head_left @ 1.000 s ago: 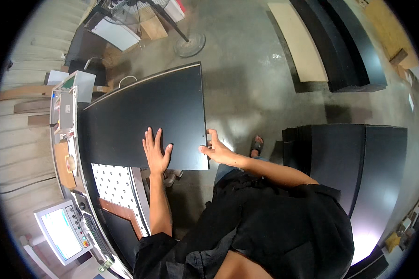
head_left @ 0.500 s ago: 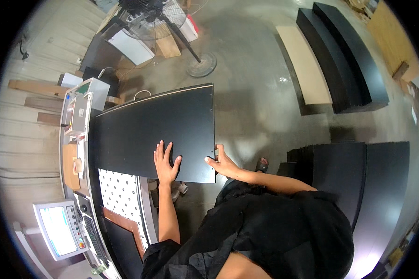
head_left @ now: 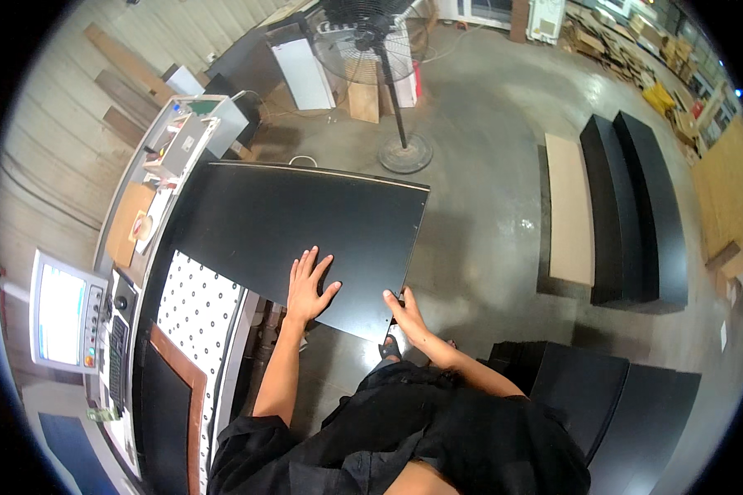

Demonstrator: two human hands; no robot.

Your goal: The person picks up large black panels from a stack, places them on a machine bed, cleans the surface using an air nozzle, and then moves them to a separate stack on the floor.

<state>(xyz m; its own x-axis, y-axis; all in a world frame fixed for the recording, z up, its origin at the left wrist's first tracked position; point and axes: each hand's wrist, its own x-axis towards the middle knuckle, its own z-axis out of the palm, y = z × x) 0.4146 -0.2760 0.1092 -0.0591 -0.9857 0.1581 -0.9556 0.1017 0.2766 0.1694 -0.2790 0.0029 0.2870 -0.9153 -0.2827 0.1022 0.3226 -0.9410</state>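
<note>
A large flat black panel lies across the machine table, its right end sticking out past the table over the floor. My left hand rests flat on its top face near the close edge, fingers spread. At the panel's right edge, close to the near corner, my right hand grips it with the thumb on top; the other fingers are partly hidden beyond the edge. Left of me, the white table top with black dots shows beside the panel. A brown-framed black piece lies on it.
A monitor and keyboard stand at the left. Beyond the panel is a pedestal fan. Stacks of black boards and a pale board lie at the right, with more black boards near my right elbow.
My view has turned and tilted up, so the surroundings sit differently in the picture. Both hands keep about the same places on the black panel.
</note>
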